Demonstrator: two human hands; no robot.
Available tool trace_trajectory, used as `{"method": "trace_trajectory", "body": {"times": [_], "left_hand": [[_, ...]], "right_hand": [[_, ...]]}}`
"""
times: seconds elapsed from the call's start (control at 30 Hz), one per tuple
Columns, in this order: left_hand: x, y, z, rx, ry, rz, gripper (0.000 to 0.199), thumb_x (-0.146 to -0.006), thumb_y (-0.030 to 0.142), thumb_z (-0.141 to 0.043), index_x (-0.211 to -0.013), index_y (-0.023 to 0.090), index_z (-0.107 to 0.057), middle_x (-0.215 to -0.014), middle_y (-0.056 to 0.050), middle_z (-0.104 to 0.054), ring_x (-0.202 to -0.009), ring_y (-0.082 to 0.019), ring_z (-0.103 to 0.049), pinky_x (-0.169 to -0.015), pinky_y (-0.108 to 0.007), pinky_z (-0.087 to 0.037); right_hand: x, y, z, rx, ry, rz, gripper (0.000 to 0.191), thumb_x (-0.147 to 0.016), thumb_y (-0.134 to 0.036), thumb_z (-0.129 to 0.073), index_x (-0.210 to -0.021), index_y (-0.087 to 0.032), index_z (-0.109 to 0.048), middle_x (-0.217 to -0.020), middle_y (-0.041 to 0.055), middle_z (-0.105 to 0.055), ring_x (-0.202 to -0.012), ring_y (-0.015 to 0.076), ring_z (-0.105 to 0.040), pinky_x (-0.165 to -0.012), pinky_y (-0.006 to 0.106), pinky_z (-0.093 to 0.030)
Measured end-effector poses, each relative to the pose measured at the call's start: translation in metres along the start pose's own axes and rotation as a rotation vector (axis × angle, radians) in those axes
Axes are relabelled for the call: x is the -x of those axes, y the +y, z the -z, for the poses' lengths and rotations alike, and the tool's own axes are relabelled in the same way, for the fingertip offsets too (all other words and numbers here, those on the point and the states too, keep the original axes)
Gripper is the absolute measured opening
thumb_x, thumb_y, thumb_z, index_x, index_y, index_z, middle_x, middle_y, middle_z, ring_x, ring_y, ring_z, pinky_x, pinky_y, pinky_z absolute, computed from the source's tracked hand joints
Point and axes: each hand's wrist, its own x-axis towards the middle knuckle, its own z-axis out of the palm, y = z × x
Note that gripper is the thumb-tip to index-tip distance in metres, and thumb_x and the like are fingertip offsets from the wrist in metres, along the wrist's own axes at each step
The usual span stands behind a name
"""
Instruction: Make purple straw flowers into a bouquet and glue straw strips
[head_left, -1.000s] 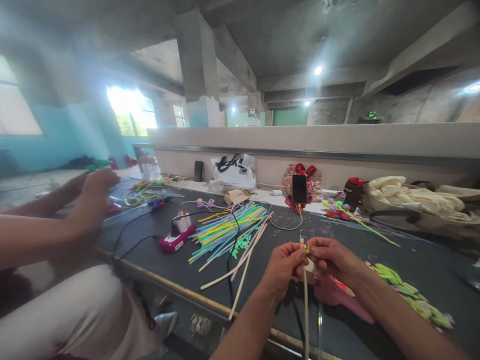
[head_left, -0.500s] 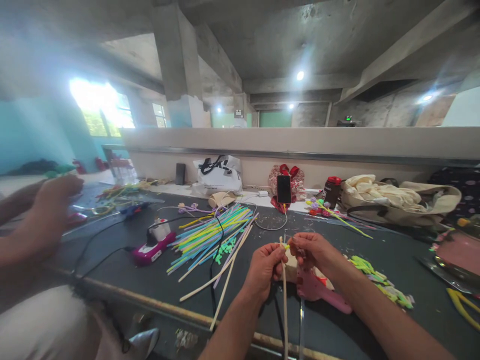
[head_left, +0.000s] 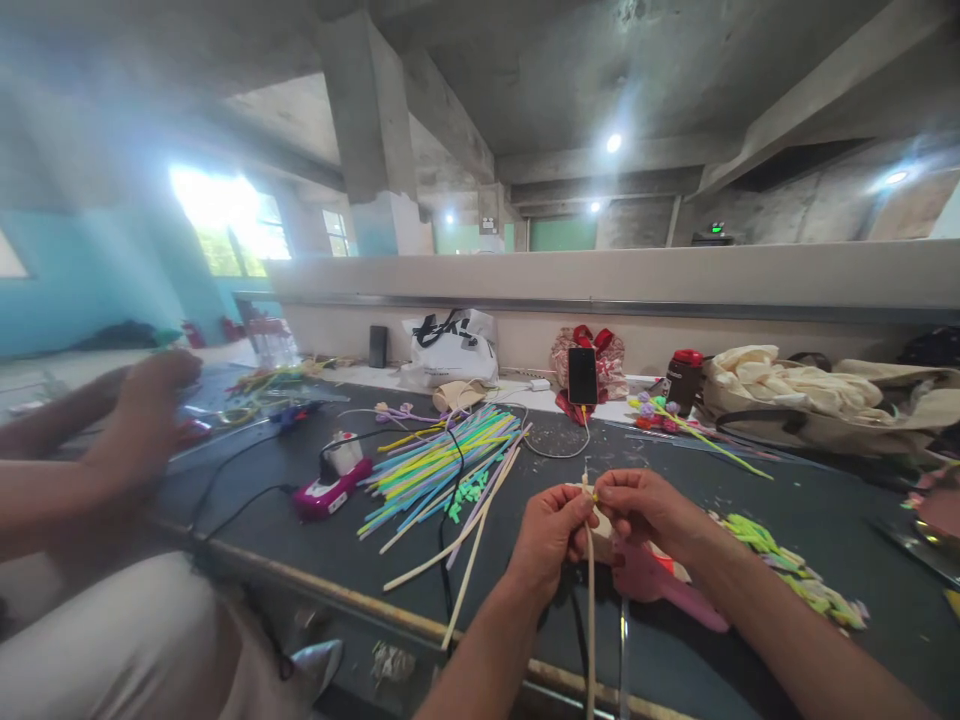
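My left hand is closed in a pinch around a long cream pipe cleaner, which hangs down past the table edge. At its upper end my right hand pinches a small yellow piece against the stem; the fingertips of both hands nearly meet there. Below the right hand lies a pink hot glue gun, its front part hidden behind the fingers. Left of my hands, a pile of pastel pipe cleaners is spread out, with small green curled pieces at its side.
A magenta power strip and black cables lie to the left. Yellow-green pieces sit right of my forearm. Behind stand a phone, a dark bottle and a cloth bag. A co-worker's arms are at far left.
The whole view has shifted, so things appear further right. My right fingers have closed in on the yellow piece at the stem; my left hand keeps its grip.
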Motion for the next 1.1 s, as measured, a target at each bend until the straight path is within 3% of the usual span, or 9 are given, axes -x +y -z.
{"method": "trace_trajectory", "body": {"times": [0.27,0.6,0.9,1.1], "left_hand": [[0.003,0.003,-0.001,0.029,-0.061,0.003,0.026,-0.065,0.036,-0.063,-0.059,0.013,-0.054,-0.042,0.007,-0.047,-0.030,-0.001,-0.033,-0.032,-0.015,-0.021],[0.003,0.005,-0.003,0.004,-0.014,0.019,0.030,-0.064,0.042,-0.063,-0.060,0.013,-0.054,-0.039,0.006,-0.047,-0.029,-0.002,-0.034,-0.032,-0.016,-0.021],[-0.002,0.000,0.005,0.023,-0.040,0.153,0.031,-0.061,0.042,-0.064,-0.057,0.013,-0.053,-0.038,0.008,-0.042,-0.028,0.000,-0.026,-0.031,-0.016,-0.011],[-0.002,-0.001,0.007,0.013,-0.062,0.226,0.027,-0.062,0.036,-0.064,-0.072,0.012,-0.060,-0.046,0.006,-0.050,-0.028,0.001,-0.028,-0.030,-0.016,-0.011]], "right_hand": [[0.000,0.000,0.001,-0.025,-0.032,0.009,0.026,-0.060,-0.035,-0.069,-0.064,-0.014,-0.055,-0.049,-0.0045,-0.052,-0.035,0.0028,-0.039,-0.035,0.015,-0.025],[-0.001,0.002,0.004,0.100,0.053,0.057,0.023,-0.065,-0.035,-0.066,-0.068,-0.015,-0.055,-0.042,-0.0066,-0.049,-0.033,0.0043,-0.041,-0.033,0.015,-0.026],[0.006,-0.012,0.011,0.261,0.114,0.154,0.017,-0.068,-0.032,-0.061,-0.068,-0.015,-0.057,-0.052,-0.0043,-0.055,-0.038,0.0054,-0.045,-0.036,0.017,-0.028],[0.013,-0.026,0.023,0.361,0.113,0.246,0.015,-0.069,-0.030,-0.061,-0.069,-0.015,-0.060,-0.057,-0.0026,-0.057,-0.044,0.0061,-0.045,-0.039,0.018,-0.026]]}}
